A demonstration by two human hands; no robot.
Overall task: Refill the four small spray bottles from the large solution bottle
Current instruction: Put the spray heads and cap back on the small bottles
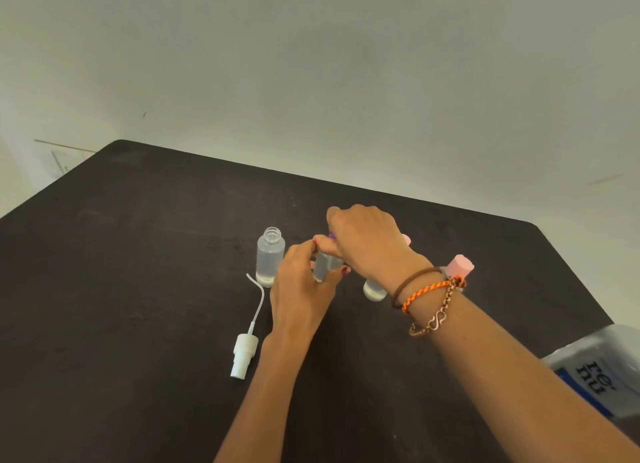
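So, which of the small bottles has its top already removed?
The leftmost small bottle, standing alone beside the left hand: its threaded neck is bare, and a white spray top lies on the table nearby. The others show coloured caps.

Purple-topped bottle [325,267]: mostly hidden between the left hand [301,289] and right hand [367,241]; top barely visible.
Pink-capped bottle [375,289]: middle covered by the right wrist.
Second pink cap [407,240]: only a sliver shows behind the right hand.
Large solution bottle [599,372]: cut off by the right edge.
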